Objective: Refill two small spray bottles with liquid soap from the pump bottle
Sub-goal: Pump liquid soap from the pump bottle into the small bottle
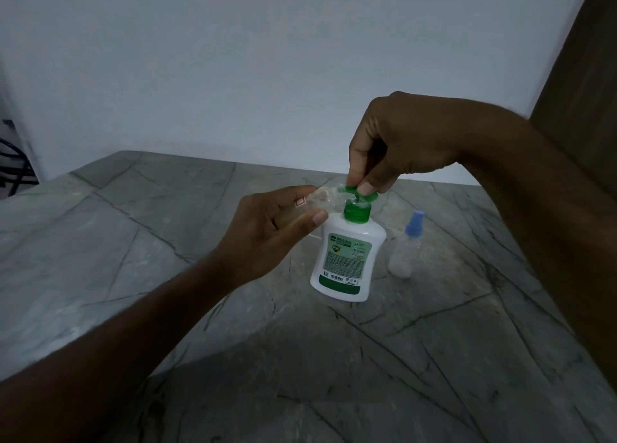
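Right hand (397,142) fingers (355,173) push pump bottle (347,252) head; left hand (267,232) pinches clear spray bottle (320,200) at 9 o'clock w/ spout. Soap may miss, drip on tabletop (167,242).

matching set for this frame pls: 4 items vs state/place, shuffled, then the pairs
Items
1. pump bottle
2. capped spray bottle
3. clear bottle
4. right hand

States
A. held tilted in the left hand, mouth at the pump spout
B. stands on the table, white body, green collar
C. fingers on the green pump head
D. stands alone on the table, blue cap on, right of the pump bottle

Pairs: 1-B, 2-D, 3-A, 4-C
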